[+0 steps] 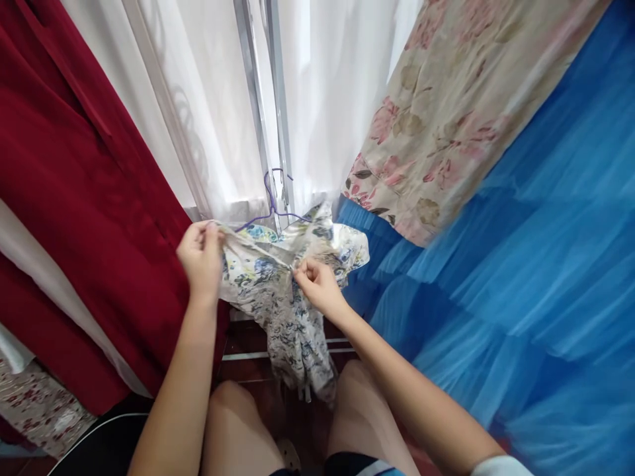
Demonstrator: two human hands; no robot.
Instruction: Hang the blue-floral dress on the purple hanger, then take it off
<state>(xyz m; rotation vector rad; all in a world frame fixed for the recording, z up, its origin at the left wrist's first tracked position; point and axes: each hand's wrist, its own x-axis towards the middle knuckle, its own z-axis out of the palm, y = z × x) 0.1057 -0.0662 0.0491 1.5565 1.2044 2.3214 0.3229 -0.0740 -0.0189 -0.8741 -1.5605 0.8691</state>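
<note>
A small white dress (297,317) with a blue and grey floral print hangs from a purple hanger (272,198) in front of me. My left hand (201,254) is closed, pinching a strip of the dress's fabric out at its left shoulder. Near the middle of the chest, my right hand (317,281) is closed in a pinch on the dress at the other end of that stretched strip. The fabric between both hands is drawn taut on a slant. Motion slightly blurs both hands and the cloth.
Dark red fabric (89,165) hangs at the left. White curtains (337,86) and a grey metal frame (260,99) stand behind the hanger. A beige floral cloth (426,125) and layered blue tulle (520,264) hang at the right. A black rounded object (99,446) sits lower left.
</note>
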